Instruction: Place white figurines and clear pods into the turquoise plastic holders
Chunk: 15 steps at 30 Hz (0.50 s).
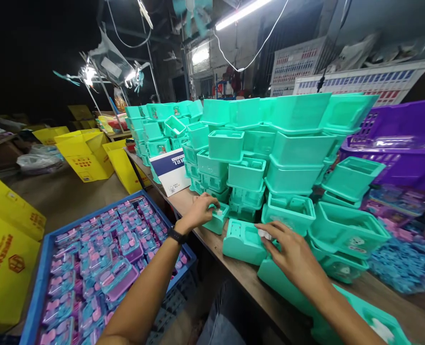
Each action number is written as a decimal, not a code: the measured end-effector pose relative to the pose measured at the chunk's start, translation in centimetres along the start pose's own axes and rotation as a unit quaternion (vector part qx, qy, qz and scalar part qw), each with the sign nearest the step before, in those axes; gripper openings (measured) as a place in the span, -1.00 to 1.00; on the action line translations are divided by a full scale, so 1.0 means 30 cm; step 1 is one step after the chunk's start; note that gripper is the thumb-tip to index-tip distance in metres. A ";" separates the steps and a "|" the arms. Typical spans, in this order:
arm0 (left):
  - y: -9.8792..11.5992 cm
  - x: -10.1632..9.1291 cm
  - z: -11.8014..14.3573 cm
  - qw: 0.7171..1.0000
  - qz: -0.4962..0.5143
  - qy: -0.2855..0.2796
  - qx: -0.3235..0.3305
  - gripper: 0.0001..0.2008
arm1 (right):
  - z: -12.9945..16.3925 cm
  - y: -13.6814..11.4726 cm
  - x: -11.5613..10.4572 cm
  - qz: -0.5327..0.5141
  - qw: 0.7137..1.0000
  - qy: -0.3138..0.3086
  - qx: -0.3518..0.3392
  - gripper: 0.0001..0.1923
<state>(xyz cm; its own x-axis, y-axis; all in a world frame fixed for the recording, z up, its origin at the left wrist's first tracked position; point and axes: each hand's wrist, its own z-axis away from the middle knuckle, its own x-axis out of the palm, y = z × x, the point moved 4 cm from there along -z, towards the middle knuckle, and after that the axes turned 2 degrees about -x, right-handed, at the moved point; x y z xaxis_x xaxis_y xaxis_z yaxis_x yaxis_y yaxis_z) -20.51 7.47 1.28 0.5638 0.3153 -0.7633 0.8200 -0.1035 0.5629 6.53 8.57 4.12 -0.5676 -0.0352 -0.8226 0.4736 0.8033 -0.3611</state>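
My right hand [291, 249] is closed, thumb and fingers pinching a small white piece [265, 234] over the recess of a mint-green plastic box [243, 247]. That box lies on the bench with its shallow hollows facing up. To its left, my left hand [198, 211] bends its fingers together at the top of a smaller-looking green box [216, 223]. A bit of white shows by those fingertips; whether they grip it is hidden. Further green boxes lie in a row at the near edge, and the lower right one [370, 311] has a crumpled white piece in it.
Tall stacks of green boxes [294, 148] rise behind both hands. A white carton [171, 175] leans by the bench edge. Left below stands a blue crate [47, 268] of pink and blue cases. Yellow cartons [79, 153] are beyond; a purple basket [406, 139] is at right.
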 end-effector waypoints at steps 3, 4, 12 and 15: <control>0.019 0.006 0.008 1.000 -0.009 0.015 0.010 -0.67 | -0.020 0.018 0.047 0.036 0.999 -0.011 0.019 -0.66; 0.031 0.009 0.016 1.000 -0.009 0.025 0.015 -0.66 | -0.023 0.022 0.056 0.045 0.999 -0.013 0.027 -0.68; 0.101 0.033 0.082 0.993 -0.006 0.114 0.017 -0.65 | -0.048 0.021 0.069 0.089 0.995 -0.027 0.048 -0.79; 0.083 0.032 0.089 0.991 -0.020 0.129 -0.006 -0.60 | -0.056 0.006 0.072 0.059 0.997 -0.043 0.025 -0.76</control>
<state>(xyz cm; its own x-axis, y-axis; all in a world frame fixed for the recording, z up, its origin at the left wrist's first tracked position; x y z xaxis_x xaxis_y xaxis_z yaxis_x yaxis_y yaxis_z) -17.66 4.99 1.10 0.4857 0.5501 -0.6793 0.8389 -0.0749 0.5391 4.26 9.63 3.02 -0.4480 0.0049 -0.8940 0.5669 0.7748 -0.2799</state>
